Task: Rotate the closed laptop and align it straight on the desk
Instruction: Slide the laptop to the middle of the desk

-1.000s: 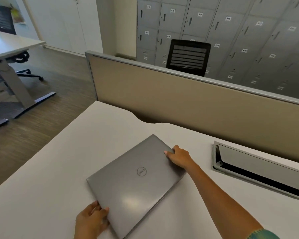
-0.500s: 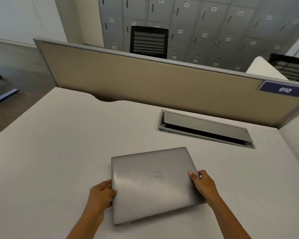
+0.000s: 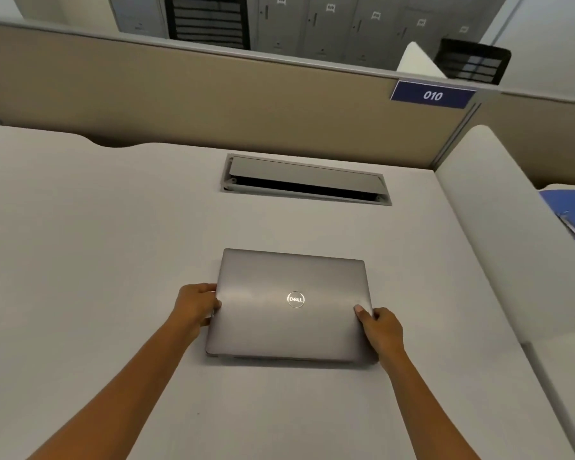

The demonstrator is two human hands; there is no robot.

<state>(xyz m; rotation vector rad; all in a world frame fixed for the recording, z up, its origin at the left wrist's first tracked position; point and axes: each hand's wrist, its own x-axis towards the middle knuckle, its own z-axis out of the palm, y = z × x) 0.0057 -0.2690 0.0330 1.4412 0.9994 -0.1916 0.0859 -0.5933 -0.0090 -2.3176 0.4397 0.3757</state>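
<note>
Laptop (image 3: 289, 307) lies shut and flat on the tabletop (image 3: 97, 244), held between both hands — left hand (image 3: 196, 305) in a grip on its left edge, right hand (image 3: 380, 328) in a grip on its right edge. Small even nudges should square it up. Beyond the grip sits a cable slot (image 3: 307, 180) — well apart, with bare room all around.

Laptop (image 3: 289, 307) lid looks brushed metal; desk (image 3: 97, 260) matt, smooth.
</note>
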